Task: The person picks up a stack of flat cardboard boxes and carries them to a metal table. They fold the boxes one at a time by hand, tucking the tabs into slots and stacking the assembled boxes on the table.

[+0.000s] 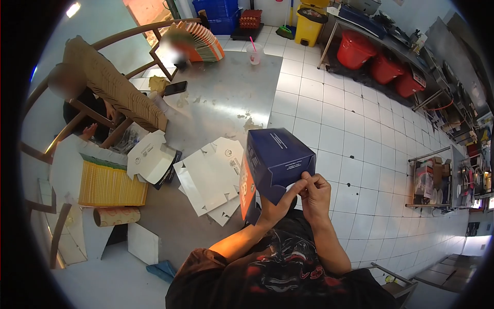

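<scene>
While the left hand (277, 210) grips the blue box (280, 152), the right hand (315, 194) pinches its near edge

The blue box (271, 164) carries white print (278, 140) too small to read

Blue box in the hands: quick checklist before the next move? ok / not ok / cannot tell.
1. Both hands on the box: ok. The left hand and right hand meet at the near side of the blue box.
2. Box opened out of flat: ok. Several sides stand at angles to each other.
3. Near flap fully seated: cannot tell. The hands cover part of that edge.
4. Box set down level: not ok. It is held tilted.
5. White cardboard pieces clear of the hands: ok. They lie on the table, left of the box.
6. Cup upright: ok. It stands at the table's far end.
</scene>
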`<state>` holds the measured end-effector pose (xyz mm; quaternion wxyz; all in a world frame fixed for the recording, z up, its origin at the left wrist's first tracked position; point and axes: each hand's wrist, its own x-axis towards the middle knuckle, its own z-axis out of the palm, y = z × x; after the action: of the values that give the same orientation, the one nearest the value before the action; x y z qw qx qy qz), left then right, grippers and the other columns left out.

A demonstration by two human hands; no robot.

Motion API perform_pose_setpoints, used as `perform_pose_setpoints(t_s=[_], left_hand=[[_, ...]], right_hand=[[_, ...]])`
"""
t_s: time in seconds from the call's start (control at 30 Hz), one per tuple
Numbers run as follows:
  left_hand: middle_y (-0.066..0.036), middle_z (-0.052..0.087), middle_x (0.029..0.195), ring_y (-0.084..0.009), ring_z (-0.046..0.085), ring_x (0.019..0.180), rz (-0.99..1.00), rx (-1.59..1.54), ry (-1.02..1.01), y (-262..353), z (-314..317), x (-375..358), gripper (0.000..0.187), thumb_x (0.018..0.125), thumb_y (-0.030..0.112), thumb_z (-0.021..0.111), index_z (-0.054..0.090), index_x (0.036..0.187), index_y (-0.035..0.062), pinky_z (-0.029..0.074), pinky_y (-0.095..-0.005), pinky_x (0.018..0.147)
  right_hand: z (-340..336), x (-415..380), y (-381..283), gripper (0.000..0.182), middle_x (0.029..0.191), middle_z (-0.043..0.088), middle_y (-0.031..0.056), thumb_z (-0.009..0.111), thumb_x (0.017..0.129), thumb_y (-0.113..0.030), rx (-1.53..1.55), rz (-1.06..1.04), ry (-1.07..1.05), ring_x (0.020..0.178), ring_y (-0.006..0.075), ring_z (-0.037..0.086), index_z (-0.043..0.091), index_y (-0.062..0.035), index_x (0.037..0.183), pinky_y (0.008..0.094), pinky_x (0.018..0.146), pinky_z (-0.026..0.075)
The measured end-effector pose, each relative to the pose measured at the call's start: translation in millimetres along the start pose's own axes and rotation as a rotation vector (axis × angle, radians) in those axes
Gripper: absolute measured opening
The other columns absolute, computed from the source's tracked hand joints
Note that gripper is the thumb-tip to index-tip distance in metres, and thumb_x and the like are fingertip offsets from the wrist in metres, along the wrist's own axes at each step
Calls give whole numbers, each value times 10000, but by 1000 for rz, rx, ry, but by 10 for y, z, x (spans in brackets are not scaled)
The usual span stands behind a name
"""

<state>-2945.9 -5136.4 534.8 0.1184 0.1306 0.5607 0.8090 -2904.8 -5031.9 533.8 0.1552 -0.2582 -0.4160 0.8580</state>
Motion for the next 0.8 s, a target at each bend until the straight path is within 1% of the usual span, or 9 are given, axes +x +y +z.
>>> perform_pose_setpoints(t_s=[0.13,0.2,0.3,0.37,0.4,0.43,0.5,0.67,0.8], left_hand=[[-78,684,1038,-131,655,933,-46,-247,188,-38,-159,152,279,858,-17,717,620,1120,-28,520,-263,825],[-72,683,1050,-118,639,956,-138,-299,93,33,-355,214,253,884,-1,692,626,1129,-13,507,-264,854],[-42,661,1051,-85,584,942,-261,14,-65,-120,-604,177,248,966,126,620,615,1161,-27,478,-250,851],[-75,640,1061,-133,566,989,-155,189,-218,-241,-723,98,304,994,169,580,557,1237,-14,476,-318,885],[-134,620,1092,-213,584,1030,-72,384,-331,-32,-725,79,318,992,153,561,537,1264,-11,464,-357,917],[-174,559,1279,-281,541,1193,-82,518,-470,11,-785,82,414,979,68,534,464,1383,11,404,-380,1034],[-194,551,1185,-367,547,1092,-122,689,-543,212,-823,42,358,994,116,502,484,1342,36,421,-403,970],[-177,572,1167,-350,553,1021,-135,813,-533,248,-977,-111,329,1010,183,483,506,1323,87,389,-434,911],[-134,631,1150,-282,573,999,-175,1068,-506,461,-979,-63,338,1009,239,499,513,1331,136,321,-392,883]], right_hand=[[-32,12,-116,272,649,568,-4,782,853,-117,186,186,29,562,56,452,581,-67,677,227,515,349],[-180,105,-153,212,674,569,-11,782,844,-96,-346,-175,-64,580,58,455,617,-45,721,232,526,357],[-3,176,-468,108,668,551,-13,772,817,-45,-707,-431,-275,583,64,458,710,-14,900,237,530,349],[29,265,-561,213,656,535,-1,759,813,-28,-901,-550,-509,578,68,453,731,-21,1023,244,524,346],[83,327,-560,264,650,529,7,751,814,-25,-969,-615,-590,574,70,449,733,-32,1078,249,520,346],[142,341,-537,264,650,529,7,751,814,-25,-936,-631,-648,574,70,449,733,-32,1078,249,520,346],[185,352,-502,292,630,513,18,733,836,-31,-1073,-312,-476,558,81,427,728,-59,1127,256,511,342],[119,507,-285,260,612,475,9,759,820,-60,-1105,-372,-591,545,75,375,737,-17,1075,261,504,318],[56,567,-189,188,633,478,-27,786,813,-72,-1046,-365,-481,562,55,363,742,18,972,241,523,326]])
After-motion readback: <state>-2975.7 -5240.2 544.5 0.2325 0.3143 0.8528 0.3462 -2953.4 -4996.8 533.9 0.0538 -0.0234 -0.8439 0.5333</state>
